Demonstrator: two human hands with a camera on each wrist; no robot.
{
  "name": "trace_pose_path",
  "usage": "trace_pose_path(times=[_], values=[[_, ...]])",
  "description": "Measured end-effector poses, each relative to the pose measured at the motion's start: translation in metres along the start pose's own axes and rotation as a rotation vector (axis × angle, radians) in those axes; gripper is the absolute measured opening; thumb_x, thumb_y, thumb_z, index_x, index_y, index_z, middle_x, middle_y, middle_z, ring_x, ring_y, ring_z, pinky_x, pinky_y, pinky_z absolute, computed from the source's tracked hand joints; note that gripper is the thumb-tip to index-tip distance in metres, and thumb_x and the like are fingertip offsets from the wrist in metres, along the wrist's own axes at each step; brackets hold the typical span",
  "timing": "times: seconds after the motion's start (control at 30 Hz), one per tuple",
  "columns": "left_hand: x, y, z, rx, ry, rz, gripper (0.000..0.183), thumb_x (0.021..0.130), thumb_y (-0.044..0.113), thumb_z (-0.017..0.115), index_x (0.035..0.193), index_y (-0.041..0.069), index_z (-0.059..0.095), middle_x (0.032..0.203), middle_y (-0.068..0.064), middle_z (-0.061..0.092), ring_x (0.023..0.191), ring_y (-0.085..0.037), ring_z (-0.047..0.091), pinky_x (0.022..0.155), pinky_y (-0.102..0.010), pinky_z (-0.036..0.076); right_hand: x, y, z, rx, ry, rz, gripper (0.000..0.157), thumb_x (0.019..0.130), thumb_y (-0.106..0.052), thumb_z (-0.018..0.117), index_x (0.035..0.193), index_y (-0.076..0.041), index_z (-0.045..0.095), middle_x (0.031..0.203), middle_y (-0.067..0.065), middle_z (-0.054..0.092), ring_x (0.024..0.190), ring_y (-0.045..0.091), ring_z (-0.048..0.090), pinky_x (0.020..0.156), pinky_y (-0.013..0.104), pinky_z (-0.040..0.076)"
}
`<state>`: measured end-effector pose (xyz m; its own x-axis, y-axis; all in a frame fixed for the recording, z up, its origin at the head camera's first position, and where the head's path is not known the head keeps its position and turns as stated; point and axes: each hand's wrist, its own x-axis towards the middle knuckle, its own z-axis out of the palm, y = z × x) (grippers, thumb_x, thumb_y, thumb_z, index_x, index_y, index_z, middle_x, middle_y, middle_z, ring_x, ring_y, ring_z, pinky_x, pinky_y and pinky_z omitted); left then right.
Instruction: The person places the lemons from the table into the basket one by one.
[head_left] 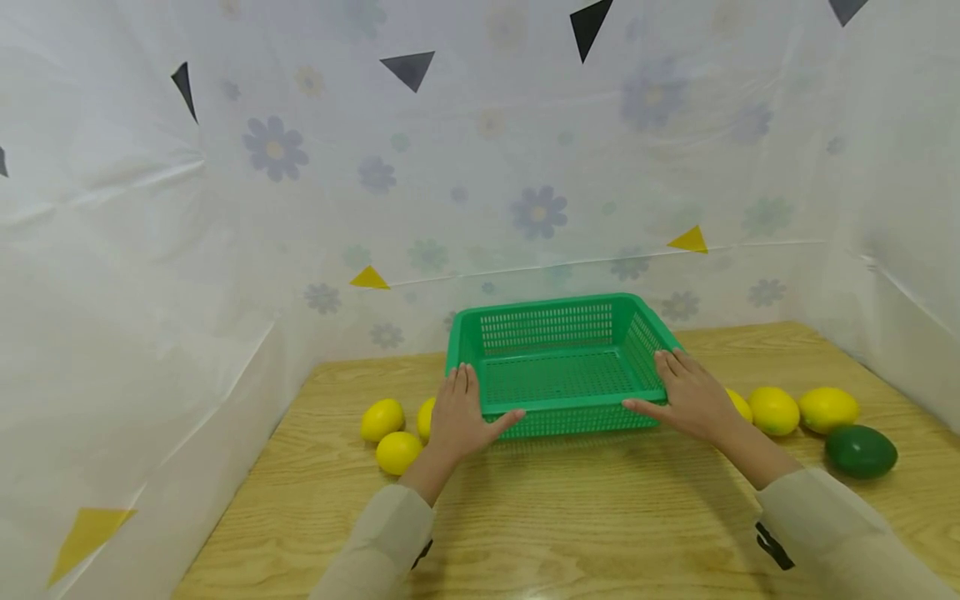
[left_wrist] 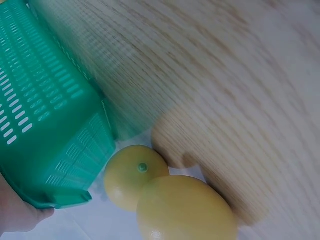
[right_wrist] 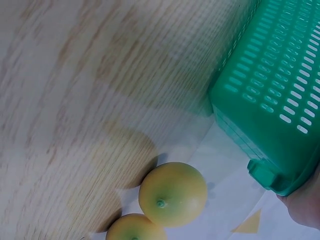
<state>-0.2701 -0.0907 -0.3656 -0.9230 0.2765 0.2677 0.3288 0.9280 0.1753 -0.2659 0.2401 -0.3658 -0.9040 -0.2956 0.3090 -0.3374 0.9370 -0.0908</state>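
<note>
A green plastic basket (head_left: 555, 404) with slotted walls stands at the far middle of the wooden table, nothing inside it. My left hand (head_left: 459, 418) lies at its near left corner, fingers straight along the side and thumb stretched toward the front rim. At the near right corner is my right hand (head_left: 692, 398), its fingers straight over the side rim and its thumb on the front. Yellow lemons (head_left: 399, 452) sit beside the left hand, one partly hidden behind it. Past the right wrist, more lemons (head_left: 828, 409) lie near a dark green oval fruit (head_left: 861, 451).
The wooden table (head_left: 570, 525) runs back to a white sheet (head_left: 457, 242) printed with flowers and triangles. More sheeting hangs at both sides. Lemons (left_wrist: 185, 212) stand close to the basket's left end, others (right_wrist: 172, 194) near its right end.
</note>
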Motion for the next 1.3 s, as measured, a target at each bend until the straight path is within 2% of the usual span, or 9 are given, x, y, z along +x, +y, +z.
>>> trace_pose_path(times=[0.97, 1.3], values=[[-0.0023, 0.0023, 0.0005, 0.003, -0.032, -0.024, 0.102, 0.083, 0.068, 0.047, 0.145, -0.007, 0.017, 0.153, -0.021, 0.018, 0.142, -0.033, 0.018, 0.117, -0.043, 0.018, -0.0065, -0.0038, -0.0055, 0.034, -0.018, 0.013, 0.099, 0.083, -0.062, 0.053, 0.136, 0.019, 0.029, 0.141, 0.037, 0.031, 0.131, 0.05, 0.027, 0.108, 0.058, 0.024], [-0.0068, 0.0028, -0.0004, 0.008, -0.005, -0.008, 0.102, 0.083, 0.069, 0.047, 0.145, -0.007, 0.019, 0.152, -0.022, 0.02, 0.142, -0.033, 0.02, 0.117, -0.043, 0.019, -0.0087, -0.0043, -0.0048, 0.024, -0.006, 0.006, 0.099, 0.083, -0.062, 0.053, 0.135, 0.019, 0.031, 0.14, 0.037, 0.032, 0.13, 0.05, 0.029, 0.108, 0.058, 0.024]])
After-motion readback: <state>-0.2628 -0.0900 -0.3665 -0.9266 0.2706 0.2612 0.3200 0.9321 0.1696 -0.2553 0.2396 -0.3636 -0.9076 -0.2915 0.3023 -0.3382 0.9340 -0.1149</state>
